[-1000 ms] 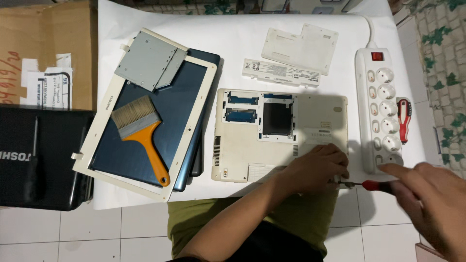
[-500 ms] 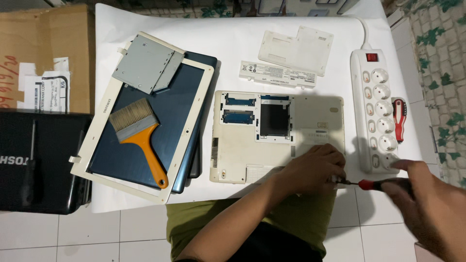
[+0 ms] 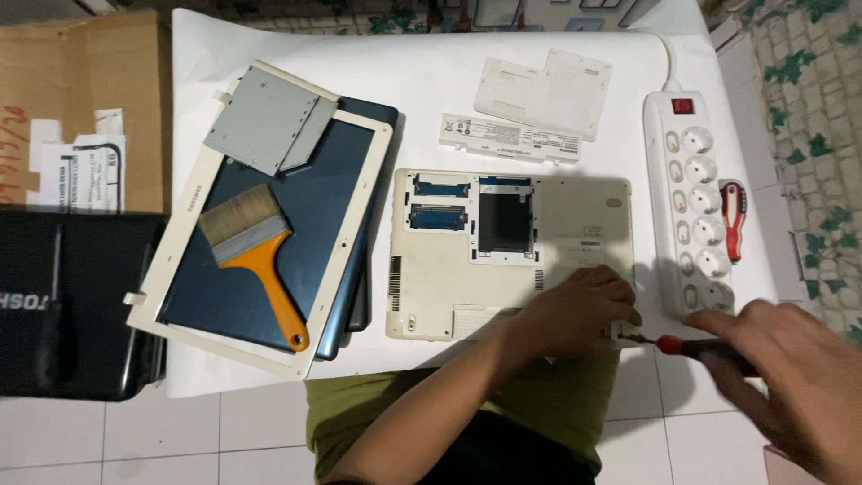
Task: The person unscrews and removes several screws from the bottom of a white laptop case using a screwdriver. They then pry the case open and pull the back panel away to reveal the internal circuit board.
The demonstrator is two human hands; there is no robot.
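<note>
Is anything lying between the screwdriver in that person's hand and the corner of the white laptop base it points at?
Nothing visible does. The right hand holds the red-handled screwdriver, its tip at the near right corner of the laptop base. The left hand rests on that corner beside the tip, not across it.

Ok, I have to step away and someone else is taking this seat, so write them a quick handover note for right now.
Left hand rests on the near right corner of the white laptop base, steadying it. Right hand holds the red-handled screwdriver, tip at that corner.
Done: cover panel and battery lie off above the base; its bays are open. The screen bezel, drive and brush sit at left.
Left: the corner screw, not visibly out.
</note>
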